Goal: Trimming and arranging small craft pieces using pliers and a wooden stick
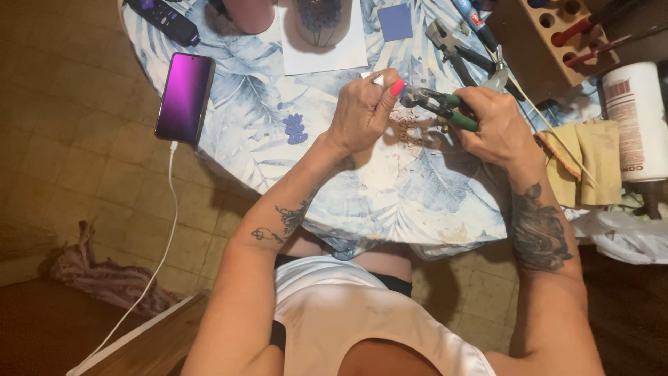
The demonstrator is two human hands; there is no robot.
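Note:
My right hand grips green-handled nippers, jaws pointing left. My left hand pinches a small white piece just beside the jaws, fingers closed around it. Both hands hover over a round table with a blue leaf-print cloth. Brownish crumbs lie on the cloth beneath the jaws. A few small purple pieces sit on the cloth left of my left hand.
A phone with a white cable lies at the table's left edge, a remote behind it. White paper, a blue square, pliers, a wooden tool block, yellow cloths and a white canister are around.

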